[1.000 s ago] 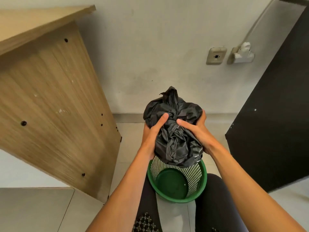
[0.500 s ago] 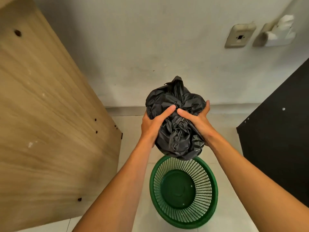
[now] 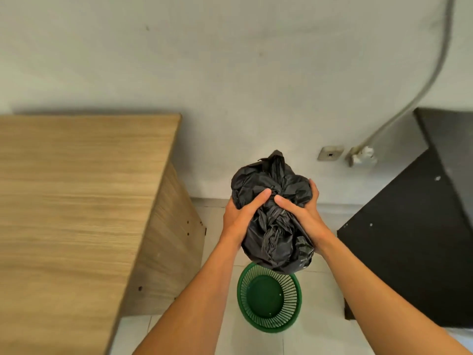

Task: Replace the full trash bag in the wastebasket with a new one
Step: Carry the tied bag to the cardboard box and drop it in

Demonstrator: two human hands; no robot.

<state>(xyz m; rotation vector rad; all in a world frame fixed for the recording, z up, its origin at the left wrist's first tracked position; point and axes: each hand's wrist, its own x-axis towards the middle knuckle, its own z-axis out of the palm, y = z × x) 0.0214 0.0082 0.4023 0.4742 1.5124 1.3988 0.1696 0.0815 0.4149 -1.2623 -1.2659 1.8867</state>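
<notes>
Since a second ago the black trash bag (image 3: 271, 216) has risen well clear of the green wastebasket (image 3: 269, 296), and the view now takes in the top of the wooden surface (image 3: 76, 201) on the left, where before only its side panel showed. The left hand (image 3: 242, 219) grips the bag's left side, thumb across the front near the knotted neck. The right hand (image 3: 303, 213) grips the right side, its thumb meeting the left thumb at the middle and its fingers curled round the far side. The bag hangs in the air above the wastebasket, which stands on the tiled floor (image 3: 320, 336) with its inside bare. A black cabinet (image 3: 409, 239) stands to the right, and a wall socket (image 3: 330, 152) sits beside a plug with a cable (image 3: 362, 155).
</notes>
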